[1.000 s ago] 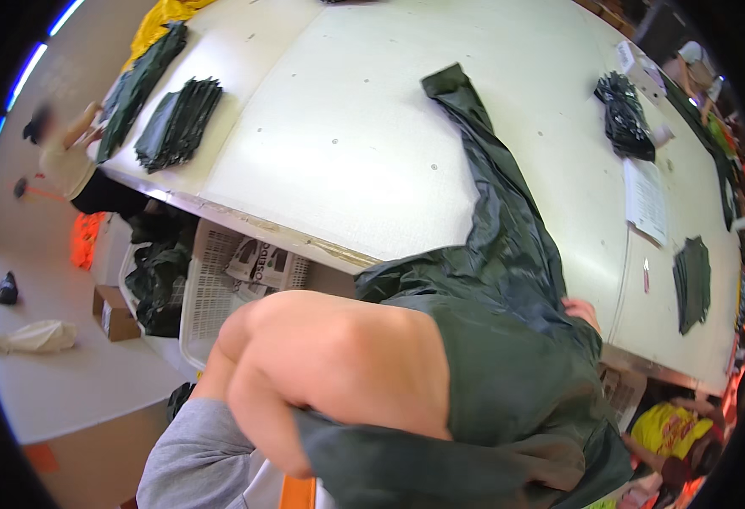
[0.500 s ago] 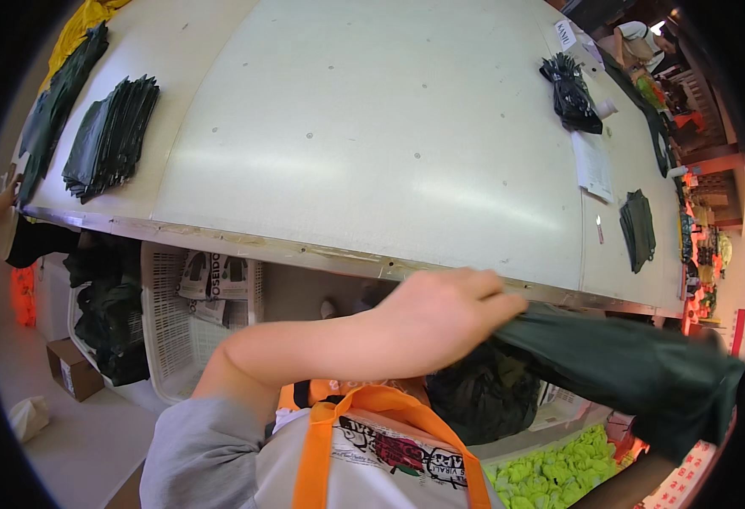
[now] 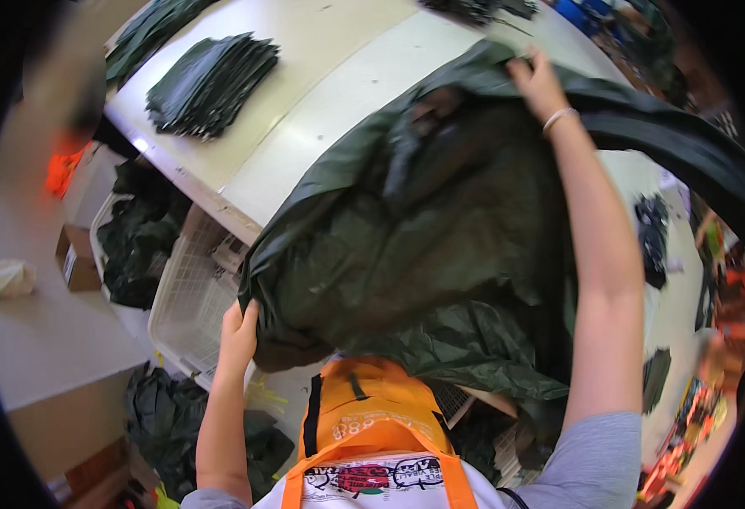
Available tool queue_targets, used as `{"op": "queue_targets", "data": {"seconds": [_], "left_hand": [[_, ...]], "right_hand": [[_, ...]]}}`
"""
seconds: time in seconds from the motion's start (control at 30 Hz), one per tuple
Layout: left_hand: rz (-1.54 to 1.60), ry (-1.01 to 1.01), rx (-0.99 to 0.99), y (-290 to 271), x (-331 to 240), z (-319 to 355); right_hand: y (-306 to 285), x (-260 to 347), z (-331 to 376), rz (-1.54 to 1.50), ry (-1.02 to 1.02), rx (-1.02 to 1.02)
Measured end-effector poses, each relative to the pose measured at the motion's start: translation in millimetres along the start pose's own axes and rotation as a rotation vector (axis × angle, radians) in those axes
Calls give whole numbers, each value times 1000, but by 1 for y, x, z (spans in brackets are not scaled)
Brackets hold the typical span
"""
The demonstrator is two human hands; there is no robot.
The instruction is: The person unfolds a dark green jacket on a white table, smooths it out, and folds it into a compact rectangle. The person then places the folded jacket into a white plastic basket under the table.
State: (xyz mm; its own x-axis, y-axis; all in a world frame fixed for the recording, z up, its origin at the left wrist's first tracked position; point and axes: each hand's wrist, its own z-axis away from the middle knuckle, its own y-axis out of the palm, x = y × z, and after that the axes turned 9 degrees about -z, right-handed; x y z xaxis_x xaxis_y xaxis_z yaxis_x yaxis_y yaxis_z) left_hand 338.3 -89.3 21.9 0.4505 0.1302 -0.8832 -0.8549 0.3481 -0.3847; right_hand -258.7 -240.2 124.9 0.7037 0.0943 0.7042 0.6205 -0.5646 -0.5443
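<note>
Diagonally: garment (image 3: 406, 229), lower-left to upper-right

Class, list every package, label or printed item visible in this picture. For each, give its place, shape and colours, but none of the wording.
Cardboard box: on the floor at far left, brown, with a pale label on its side.
Printed panel: on the person's chest at bottom centre, white with red and dark print, framed by orange straps.
Paper sheet: on the table at right, white, too blurred to describe further.
</note>
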Motion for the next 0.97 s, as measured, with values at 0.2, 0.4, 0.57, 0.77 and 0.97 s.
{"op": "queue_targets", "data": {"seconds": [0.2,0.4,0.57,0.77,0.97], "left_hand": [[-934,367,-356,53,31,-89],[-933,288,-631,109,8,-246],[-815,148,-671,9,-3,-357],[-960,674,-481,23,-42,-363],[-1264,414,-154,55,20,-416]], "right_hand": [[79,-21,246,609,376,591],[27,-72,350,637,560,397],[14,-103,338,632,411,396],[-1,-133,308,626,331,460],[-7,-173,247,575,323,484]]}}
